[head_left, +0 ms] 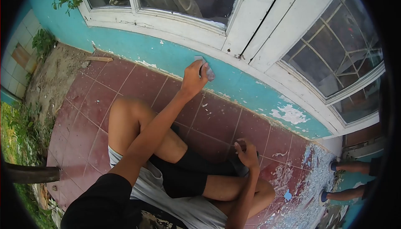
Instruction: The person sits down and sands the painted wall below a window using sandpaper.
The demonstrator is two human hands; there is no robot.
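Against the turquoise wall, my left hand is wrapped round a scraper with a greyish body, its flat edge at the painted surface. My right hand is near my foot, above the red tiled floor, with its fingers curled. Whether anything lies between those fingers is too dark to make out.
White-framed windows and a white door stand above the wall. Paint flakes cover the tiles at the right, near another person's legs. A wood strip lies at the left, beside soil and plants.
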